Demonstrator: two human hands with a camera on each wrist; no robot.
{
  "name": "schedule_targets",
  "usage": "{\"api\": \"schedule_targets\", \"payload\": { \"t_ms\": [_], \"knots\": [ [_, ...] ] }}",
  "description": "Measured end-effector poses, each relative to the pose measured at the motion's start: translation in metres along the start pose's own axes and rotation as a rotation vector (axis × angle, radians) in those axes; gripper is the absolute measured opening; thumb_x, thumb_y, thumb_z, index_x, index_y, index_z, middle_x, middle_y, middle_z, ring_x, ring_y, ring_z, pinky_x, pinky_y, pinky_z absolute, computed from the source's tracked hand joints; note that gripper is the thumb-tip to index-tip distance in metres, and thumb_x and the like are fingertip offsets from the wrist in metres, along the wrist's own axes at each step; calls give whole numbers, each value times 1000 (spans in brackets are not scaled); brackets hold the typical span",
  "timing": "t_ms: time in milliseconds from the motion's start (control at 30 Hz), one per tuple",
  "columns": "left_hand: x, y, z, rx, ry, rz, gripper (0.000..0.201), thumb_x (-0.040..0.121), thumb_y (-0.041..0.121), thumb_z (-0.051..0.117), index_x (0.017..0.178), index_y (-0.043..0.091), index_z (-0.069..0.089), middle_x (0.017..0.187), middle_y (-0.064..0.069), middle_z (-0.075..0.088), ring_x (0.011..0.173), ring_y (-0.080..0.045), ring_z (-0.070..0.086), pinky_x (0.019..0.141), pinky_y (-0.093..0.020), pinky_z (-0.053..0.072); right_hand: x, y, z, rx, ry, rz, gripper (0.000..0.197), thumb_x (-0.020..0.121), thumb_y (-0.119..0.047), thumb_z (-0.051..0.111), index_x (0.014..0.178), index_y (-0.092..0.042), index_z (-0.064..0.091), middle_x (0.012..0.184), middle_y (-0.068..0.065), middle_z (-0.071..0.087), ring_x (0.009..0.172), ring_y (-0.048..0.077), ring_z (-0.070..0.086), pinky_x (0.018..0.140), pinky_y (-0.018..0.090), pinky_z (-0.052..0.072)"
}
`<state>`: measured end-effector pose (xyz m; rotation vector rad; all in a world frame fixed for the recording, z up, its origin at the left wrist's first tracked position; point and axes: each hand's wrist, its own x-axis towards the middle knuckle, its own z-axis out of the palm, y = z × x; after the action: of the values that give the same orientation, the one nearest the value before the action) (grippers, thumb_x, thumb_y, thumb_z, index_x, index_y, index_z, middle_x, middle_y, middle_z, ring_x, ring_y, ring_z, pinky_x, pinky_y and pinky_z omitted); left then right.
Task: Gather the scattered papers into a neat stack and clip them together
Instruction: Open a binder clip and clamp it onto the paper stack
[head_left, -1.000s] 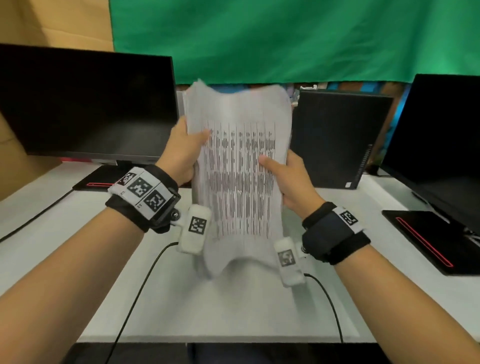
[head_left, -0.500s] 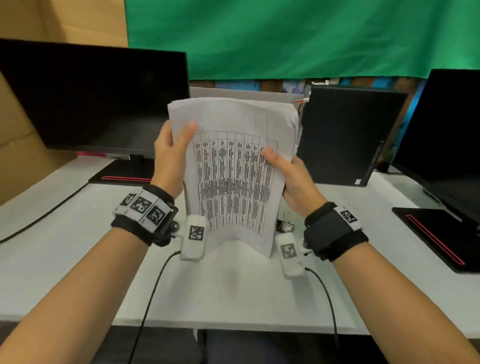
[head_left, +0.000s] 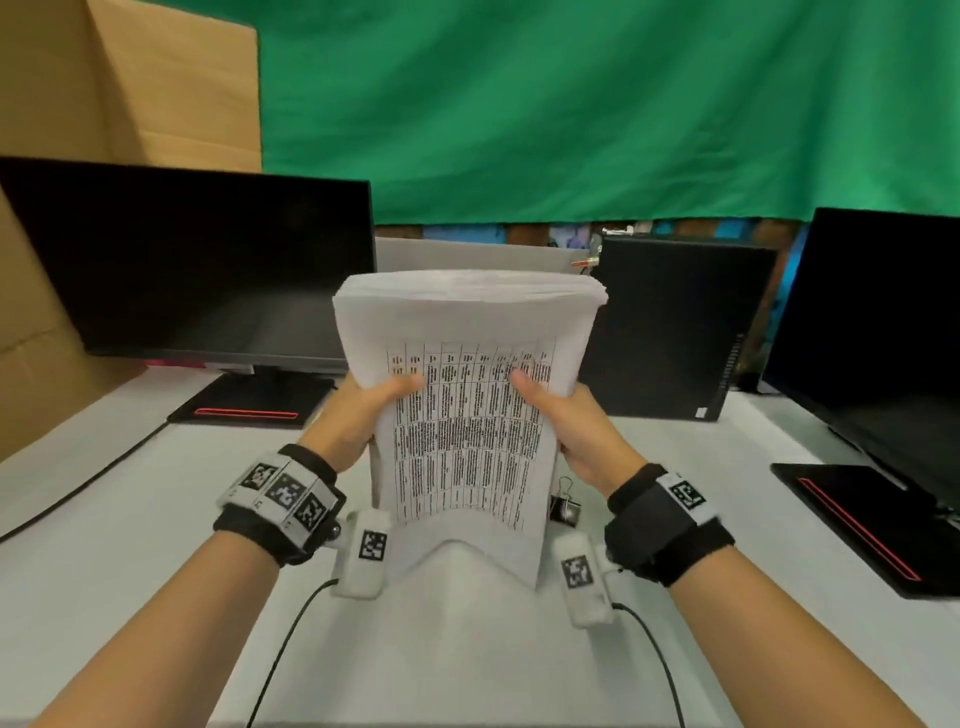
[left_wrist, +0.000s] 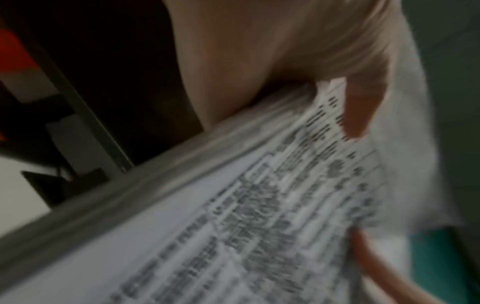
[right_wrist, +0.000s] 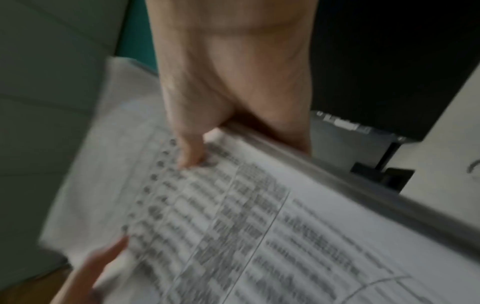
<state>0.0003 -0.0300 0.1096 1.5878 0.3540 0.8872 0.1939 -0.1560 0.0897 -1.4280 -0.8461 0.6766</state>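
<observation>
While the left hand (head_left: 358, 415) and right hand (head_left: 576, 426) grip its side edges, thumbs across the front, the paper stack (head_left: 467, 415) stands upright on the white desk (head_left: 156, 519), bottom edge bowed. Its printed table is too blurred to read. Only the head view shows the binder clip (head_left: 565, 506) just right of the stack, between two dark monitors.

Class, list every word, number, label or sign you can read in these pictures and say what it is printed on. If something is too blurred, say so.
Nothing can be quoted.
Stack of papers, gripped by the left hand and right hand: a printed table, too small and blurred to read in every view.
Wristband tags: black-and-white square codes, no words.
Computer case: small white sticker, unreadable.
Binder clip: no text seen.
</observation>
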Motion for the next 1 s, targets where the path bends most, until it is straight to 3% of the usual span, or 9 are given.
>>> {"api": "schedule_targets", "payload": {
  "t_ms": [33, 100, 233, 300, 400, 567, 700, 833, 1000],
  "knots": [
    [1, 3, 7, 49, 36, 73, 30, 79, 23, 70, 104, 31, 56, 103, 5, 68, 100, -14, 63, 98, -44, 47, 3, -1, 4, 21, 89, -30, 106, 49, -75, 81, 135, -20, 53, 125, 1, 67, 117, 22, 63, 106, 51, 46],
    [0, 10, 14, 109, 33, 195, 32, 80, 22, 65, 109, 33, 56, 114, 2, 65, 109, -16, 61, 96, -37, 49, 2, -9, 8, 57, 166, -121, 82, 64, -64, 79, 129, -18, 59, 120, 0, 69, 112, 19, 65, 103, 47, 49],
    [-2, 5, -2, -55, -58, 114, 34, 79, 19, 69, 111, 25, 61, 109, 1, 71, 103, -19, 67, 83, -33, 55, -12, -2, -1, 50, 8, -145, 55, 81, -40, 75, 130, -20, 61, 123, 0, 70, 116, 18, 65, 106, 49, 47],
    [-2, 4, -13, -105, -107, 60, 39, 72, 26, 73, 110, 26, 60, 102, 3, 73, 95, -17, 69, 75, -30, 57, -18, 8, -6, 70, -85, -110, 57, 79, -35, 77, 132, -20, 59, 124, 1, 69, 117, 21, 65, 106, 53, 45],
    [10, 15, -19, -139, -161, -11, 67, 47, 39, 87, 107, 23, 61, 95, 0, 74, 88, -18, 71, 69, -33, 59, -14, -3, -5, 159, -69, -127, 80, 66, -45, 86, 135, -20, 55, 125, 5, 69, 118, 26, 64, 105, 56, 45],
    [24, 28, -33, -156, -194, -94, 87, 25, 46, 93, 103, 23, 62, 93, -2, 75, 88, -21, 71, 77, -43, 58, -8, -19, -16, 129, -183, -123, 41, 84, -20, 68, 125, -15, 61, 123, 12, 69, 116, 31, 65, 104, 57, 45],
    [28, 40, -40, -127, -290, -101, 87, 27, 35, 95, 106, 18, 63, 98, -5, 74, 91, -21, 70, 75, -37, 59, -9, -43, -20, 111, -262, -185, 44, 85, -15, 64, 129, -12, 58, 122, 13, 69, 112, 28, 67, 98, 48, 53],
    [28, 42, -42, -109, -281, -75, 85, 32, 33, 94, 108, 16, 63, 99, -7, 74, 93, -22, 71, 71, -34, 58, -10, -74, -18, 182, -222, -287, 35, 93, -27, 60, 126, -17, 60, 114, 6, 70, 103, 20, 68, 90, 39, 57],
    [23, 32, -39, -134, -192, -50, 89, 29, 42, 93, 109, 19, 61, 96, -3, 74, 91, -21, 70, 73, -37, 59, -9, -69, -19, 128, -320, -153, 45, 80, -19, 66, 125, -15, 60, 112, 9, 72, 101, 24, 71, 83, 37, 60]
  ]
}}
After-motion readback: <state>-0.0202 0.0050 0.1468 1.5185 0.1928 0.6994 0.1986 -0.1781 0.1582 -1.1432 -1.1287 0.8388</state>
